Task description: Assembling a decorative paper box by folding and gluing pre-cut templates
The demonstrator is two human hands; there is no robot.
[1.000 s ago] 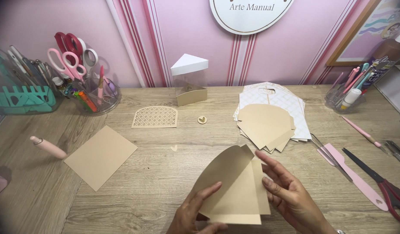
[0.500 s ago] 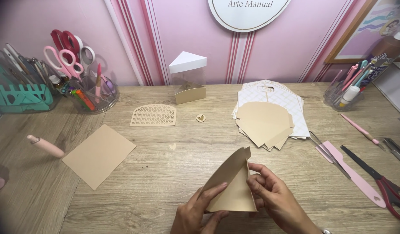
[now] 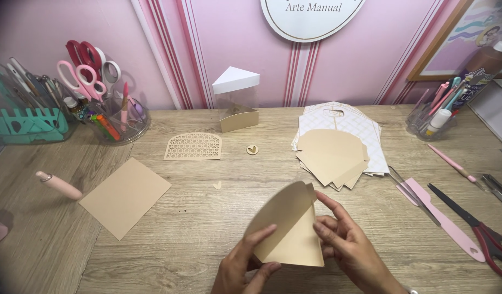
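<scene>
Pink striped walls back a pale wooden worktop [image 3: 207,228]. Near its front edge, the left hand [image 3: 245,267] and right hand [image 3: 349,250] each close their grip on one folded tan card piece [image 3: 291,228], held just above the wood. One flat tan square [image 3: 124,196] lies left, one stack of tan cutouts [image 3: 332,158] right, one lattice panel [image 3: 193,146] and two small hearts [image 3: 252,149] between.

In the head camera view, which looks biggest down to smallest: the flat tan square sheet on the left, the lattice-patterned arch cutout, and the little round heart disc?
1. Tan square sheet, clearly the largest, though it also lies nearer the camera.
2. Lattice arch cutout.
3. Heart disc, by far the smallest.
</scene>
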